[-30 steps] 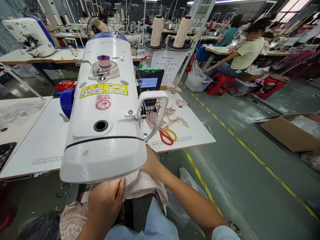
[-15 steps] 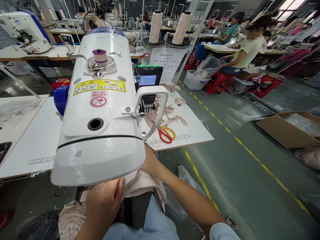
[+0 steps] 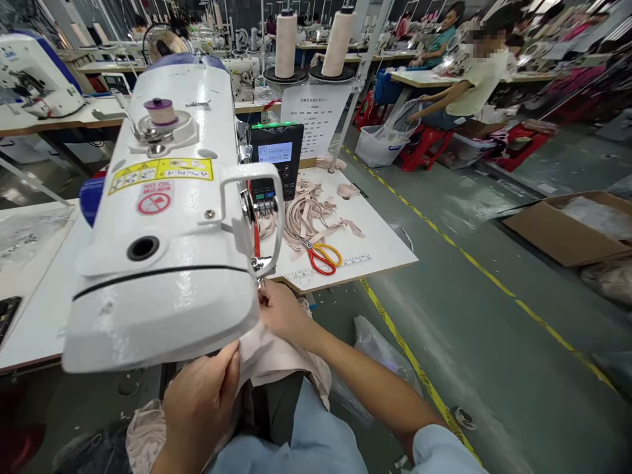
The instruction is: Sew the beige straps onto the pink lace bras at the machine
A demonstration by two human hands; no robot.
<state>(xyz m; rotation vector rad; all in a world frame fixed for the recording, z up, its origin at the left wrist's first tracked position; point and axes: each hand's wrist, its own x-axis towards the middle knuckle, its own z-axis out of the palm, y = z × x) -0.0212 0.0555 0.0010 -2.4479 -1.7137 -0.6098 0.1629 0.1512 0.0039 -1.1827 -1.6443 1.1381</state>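
Note:
A white sewing machine [image 3: 162, 289] fills the left middle of the view, its head covering the stitching area. Below its front edge my left hand [image 3: 205, 392] is closed in a pinch on pale pink fabric [image 3: 269, 359]. My right hand [image 3: 284, 313] is closed on the same fabric at the machine's right side, close under the presser area; its fingertips are partly hidden by the machine. The fabric drapes from between my hands over my lap. A lace part [image 3: 147, 438] of pale pink cloth hangs at lower left, beside my left wrist.
On the white table [image 3: 380, 243] lie scissors [image 3: 323, 258] with red and yellow handles and a pile of pale pink straps [image 3: 309, 214]. A control panel [image 3: 275, 161] and thread cones [image 3: 340, 43] stand behind. Right, a co-worker [image 3: 474, 79] sits near a plastic bin [image 3: 378, 146]; a cardboard box [image 3: 567, 230] lies farther right.
The view has shifted, so the machine appears farther left and more of the panel and straps shows. My right hand is now more visible beside the machine head. Both hands still grip the fabric.

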